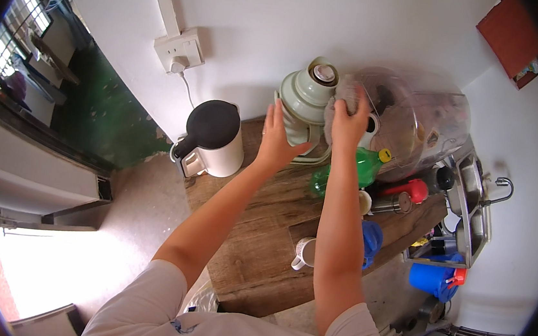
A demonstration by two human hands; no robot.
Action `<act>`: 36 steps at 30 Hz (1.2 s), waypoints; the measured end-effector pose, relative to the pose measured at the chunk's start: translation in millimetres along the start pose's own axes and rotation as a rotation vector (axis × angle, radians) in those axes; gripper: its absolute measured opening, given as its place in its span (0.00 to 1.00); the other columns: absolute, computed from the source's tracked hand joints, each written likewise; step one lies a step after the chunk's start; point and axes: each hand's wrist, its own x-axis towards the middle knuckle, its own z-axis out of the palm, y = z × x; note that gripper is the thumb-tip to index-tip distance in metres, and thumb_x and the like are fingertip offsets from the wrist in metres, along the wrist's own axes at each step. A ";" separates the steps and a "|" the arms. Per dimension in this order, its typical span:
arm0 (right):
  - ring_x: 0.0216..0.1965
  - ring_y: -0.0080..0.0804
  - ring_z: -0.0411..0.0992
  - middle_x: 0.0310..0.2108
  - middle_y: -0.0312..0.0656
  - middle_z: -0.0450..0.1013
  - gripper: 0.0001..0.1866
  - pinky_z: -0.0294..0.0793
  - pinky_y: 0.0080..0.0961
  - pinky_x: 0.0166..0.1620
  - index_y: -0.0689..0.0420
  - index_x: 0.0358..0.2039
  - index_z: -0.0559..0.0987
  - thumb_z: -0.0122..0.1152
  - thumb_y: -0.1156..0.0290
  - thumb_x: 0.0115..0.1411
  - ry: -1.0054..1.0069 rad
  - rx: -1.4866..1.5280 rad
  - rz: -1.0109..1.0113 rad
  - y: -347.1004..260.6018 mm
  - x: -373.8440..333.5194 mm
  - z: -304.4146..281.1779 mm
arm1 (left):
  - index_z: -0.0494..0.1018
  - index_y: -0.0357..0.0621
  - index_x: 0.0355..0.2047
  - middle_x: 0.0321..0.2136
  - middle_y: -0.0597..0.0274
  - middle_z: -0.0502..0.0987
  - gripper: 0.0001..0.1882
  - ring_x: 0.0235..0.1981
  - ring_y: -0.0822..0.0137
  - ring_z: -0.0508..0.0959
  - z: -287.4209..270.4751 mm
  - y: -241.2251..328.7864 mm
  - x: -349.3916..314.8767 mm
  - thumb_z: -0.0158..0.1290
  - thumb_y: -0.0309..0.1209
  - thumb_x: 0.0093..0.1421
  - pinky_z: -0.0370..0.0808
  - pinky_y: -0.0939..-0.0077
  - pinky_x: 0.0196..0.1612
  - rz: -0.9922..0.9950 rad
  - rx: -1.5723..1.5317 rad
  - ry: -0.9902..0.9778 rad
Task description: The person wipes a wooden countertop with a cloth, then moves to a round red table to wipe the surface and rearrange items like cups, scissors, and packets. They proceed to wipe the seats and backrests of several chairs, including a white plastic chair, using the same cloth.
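Observation:
A pale green thermos jug (305, 94) stands at the back of the wooden table, with a stopper showing in its top. My right hand (349, 125) grips a grey-brown cloth (349, 93) against or just beside the jug's right side. On the near left of the jug is my left hand (277, 139), empty, its fingers stretched and the thumb apart. I cannot tell whether it touches the jug. A white kettle (221, 156) with a black lid and handle stands to its left.
Right of the jug lie a green bottle (367, 166) with a yellow cap, a red-topped bottle (414, 190) and a large clear plastic cover (439, 116). A white mug (305, 252) stands beside my right forearm. A plugged-in wall socket (180, 51) has a hanging cord. A metal sink (474, 188) is farther right.

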 end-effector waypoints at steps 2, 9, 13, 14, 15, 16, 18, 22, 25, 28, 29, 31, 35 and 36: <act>0.55 0.53 0.67 0.54 0.54 0.69 0.26 0.65 0.44 0.59 0.62 0.55 0.74 0.59 0.73 0.53 -0.065 -0.121 -0.106 7.0 -7.4 -0.7 | 0.32 0.37 0.71 0.69 0.36 0.42 0.71 0.68 0.41 0.57 -2.4 6.4 1.5 0.74 0.42 0.42 0.66 0.58 0.63 -0.068 -0.041 -0.083; 0.52 0.50 0.67 0.51 0.42 0.73 0.19 0.68 0.42 0.55 0.48 0.40 0.83 0.65 0.77 0.45 -0.339 -0.420 -0.362 -27.6 -80.3 5.3 | 0.34 0.39 0.71 0.68 0.33 0.44 0.62 0.66 0.35 0.57 7.2 -15.7 4.1 0.68 0.31 0.47 0.68 0.55 0.62 0.087 0.036 0.063; 0.51 0.49 0.67 0.45 0.42 0.75 0.16 0.69 0.40 0.54 0.55 0.37 0.82 0.59 0.80 0.46 -0.191 0.100 -0.039 -30.4 -93.3 1.7 | 0.36 0.41 0.72 0.66 0.37 0.52 0.60 0.66 0.42 0.60 2.3 -33.1 16.5 0.67 0.36 0.51 0.68 0.59 0.62 0.139 0.206 0.021; 0.52 0.51 0.67 0.47 0.47 0.74 0.18 0.66 0.42 0.57 0.59 0.40 0.81 0.54 0.82 0.47 -0.144 0.261 0.117 -24.5 -107.1 -11.1 | 0.36 0.41 0.72 0.66 0.37 0.53 0.60 0.65 0.42 0.62 -6.7 -11.8 17.1 0.67 0.36 0.50 0.68 0.59 0.62 0.065 0.110 -0.010; 0.53 0.52 0.66 0.48 0.49 0.72 0.19 0.64 0.43 0.57 0.59 0.43 0.80 0.54 0.82 0.48 -0.055 0.174 0.049 -23.9 -128.4 -16.0 | 0.36 0.42 0.72 0.66 0.37 0.54 0.60 0.64 0.42 0.63 -13.9 -1.6 14.8 0.68 0.36 0.50 0.68 0.59 0.62 -0.015 0.022 -0.035; 0.54 0.52 0.66 0.50 0.52 0.71 0.21 0.63 0.44 0.58 0.59 0.45 0.78 0.54 0.83 0.49 0.020 0.105 -0.013 -27.0 -156.0 -10.8 | 0.38 0.45 0.72 0.66 0.39 0.54 0.67 0.61 0.42 0.66 -17.4 -21.5 21.0 0.73 0.34 0.40 0.72 0.59 0.58 -0.002 0.058 -0.029; 0.55 0.54 0.64 0.53 0.55 0.68 0.24 0.61 0.47 0.60 0.59 0.49 0.76 0.55 0.83 0.49 0.071 -0.112 -0.031 -12.8 -204.4 -9.5 | 0.37 0.45 0.72 0.65 0.39 0.56 0.70 0.61 0.43 0.67 -22.3 -13.9 22.4 0.75 0.37 0.38 0.72 0.59 0.58 -0.026 0.060 -0.090; 0.59 0.57 0.62 0.58 0.56 0.63 0.28 0.59 0.52 0.62 0.56 0.55 0.73 0.60 0.82 0.50 -0.158 -0.511 0.159 99.6 -287.5 3.2 | 0.34 0.47 0.72 0.63 0.38 0.57 0.73 0.61 0.42 0.66 -21.7 -3.7 24.7 0.76 0.44 0.37 0.70 0.55 0.60 -0.040 0.051 -0.143; 0.61 0.57 0.60 0.60 0.54 0.62 0.29 0.59 0.53 0.62 0.55 0.56 0.73 0.63 0.82 0.51 -0.369 -0.570 0.066 135.6 -302.4 25.8 | 0.31 0.48 0.72 0.63 0.35 0.56 0.71 0.61 0.40 0.66 -18.5 -3.0 13.9 0.74 0.41 0.41 0.69 0.55 0.61 -0.025 0.033 -0.120; 0.61 0.50 0.63 0.60 0.51 0.65 0.25 0.63 0.45 0.60 0.57 0.57 0.72 0.61 0.76 0.57 -0.561 -0.250 -0.003 173.7 -270.6 59.8 | 0.30 0.47 0.72 0.63 0.32 0.54 0.68 0.62 0.37 0.64 -1.8 -5.8 -0.1 0.72 0.38 0.46 0.68 0.54 0.61 0.015 0.029 -0.108; 0.60 0.48 0.64 0.58 0.51 0.67 0.23 0.64 0.41 0.58 0.58 0.57 0.72 0.60 0.72 0.60 -0.558 -0.073 0.178 160.5 -254.3 77.4 | 0.29 0.47 0.72 0.63 0.31 0.54 0.67 0.62 0.37 0.64 -4.7 -11.4 -3.9 0.70 0.37 0.48 0.68 0.53 0.62 0.021 0.049 -0.096; 0.58 0.44 0.67 0.55 0.52 0.70 0.21 0.66 0.37 0.56 0.60 0.56 0.71 0.57 0.66 0.64 -0.543 0.117 0.349 162.4 -223.1 97.8 | 0.33 0.45 0.72 0.63 0.35 0.56 0.60 0.64 0.40 0.61 -8.6 -3.6 -4.5 0.67 0.34 0.53 0.67 0.54 0.62 -0.011 0.040 -0.126; 0.56 0.44 0.68 0.54 0.51 0.70 0.21 0.66 0.38 0.55 0.58 0.55 0.72 0.58 0.64 0.64 -0.565 0.254 0.478 177.6 -226.7 101.5 | 0.39 0.43 0.72 0.62 0.39 0.60 0.51 0.65 0.46 0.62 -34.5 1.2 -19.2 0.62 0.32 0.58 0.67 0.57 0.62 -0.050 0.076 -0.167; 0.57 0.46 0.67 0.55 0.51 0.69 0.21 0.66 0.40 0.56 0.56 0.55 0.73 0.60 0.65 0.61 -0.578 0.127 0.402 175.6 -231.0 90.1 | 0.42 0.43 0.71 0.61 0.40 0.61 0.48 0.65 0.47 0.63 -41.4 4.5 -30.3 0.61 0.31 0.59 0.67 0.58 0.62 -0.067 0.078 -0.173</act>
